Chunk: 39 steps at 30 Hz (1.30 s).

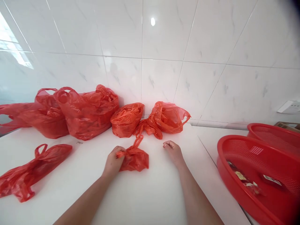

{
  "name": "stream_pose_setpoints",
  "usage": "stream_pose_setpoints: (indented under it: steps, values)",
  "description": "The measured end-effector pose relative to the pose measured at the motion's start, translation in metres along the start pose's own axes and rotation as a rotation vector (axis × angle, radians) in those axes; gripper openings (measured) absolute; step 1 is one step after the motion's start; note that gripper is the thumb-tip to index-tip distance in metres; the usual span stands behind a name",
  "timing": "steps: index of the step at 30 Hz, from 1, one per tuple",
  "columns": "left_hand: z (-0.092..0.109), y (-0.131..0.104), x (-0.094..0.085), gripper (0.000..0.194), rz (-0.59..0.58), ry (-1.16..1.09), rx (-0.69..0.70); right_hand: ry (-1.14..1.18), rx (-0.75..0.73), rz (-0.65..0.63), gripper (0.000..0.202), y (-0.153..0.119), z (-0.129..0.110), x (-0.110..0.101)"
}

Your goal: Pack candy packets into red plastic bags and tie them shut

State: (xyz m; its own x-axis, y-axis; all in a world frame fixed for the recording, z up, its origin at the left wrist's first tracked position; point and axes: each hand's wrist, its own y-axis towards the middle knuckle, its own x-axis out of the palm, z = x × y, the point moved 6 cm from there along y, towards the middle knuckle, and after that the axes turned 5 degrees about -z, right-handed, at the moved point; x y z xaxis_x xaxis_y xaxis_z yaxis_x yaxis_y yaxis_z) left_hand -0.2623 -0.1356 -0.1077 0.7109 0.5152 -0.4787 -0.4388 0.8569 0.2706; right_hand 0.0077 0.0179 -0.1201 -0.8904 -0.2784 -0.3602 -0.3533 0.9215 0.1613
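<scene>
My left hand (114, 161) is closed on the gathered end of a small red plastic bag (137, 160). The bag is crumpled, and one handle loop sticks up at its top. To the right of it, apart from the bag, my right hand (172, 151) is held over the white table (150, 197) with its fingers curled in and nothing visible in them. A long, crumpled red plastic bag (39, 167) lies on the table at the left.
Along the tiled wall stand a large full red bag (87, 112), another bag (50, 120) left of it, a smaller bundle (127, 120) and an open bag (170, 117) stuffed with red plastic. Two red baskets stand at right; the nearer basket (221, 168) holds several small packets (243, 178).
</scene>
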Motion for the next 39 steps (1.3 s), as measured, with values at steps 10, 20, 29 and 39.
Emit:
stream_pose_setpoints:
  steps: [10, 20, 29, 39]
  values:
    - [-0.014, -0.040, -0.130, 0.032, 0.755, 0.578, -0.083, -0.524, -0.137, 0.130, 0.047, 0.016, -0.009, 0.030]
    - [0.025, -0.023, -0.014, 0.032, 0.044, 0.752, 0.562, -0.381, -0.160, 0.139, 0.057, 0.019, -0.009, 0.030]
    - [0.051, 0.057, 0.127, 0.064, -0.252, 0.553, 0.367, 0.035, 0.022, 0.231, 0.034, -0.011, -0.006, 0.002]
    - [0.034, 0.086, 0.126, 0.055, -0.070, 0.414, 0.177, -0.066, 0.077, 0.204, 0.030, -0.086, 0.004, -0.038]
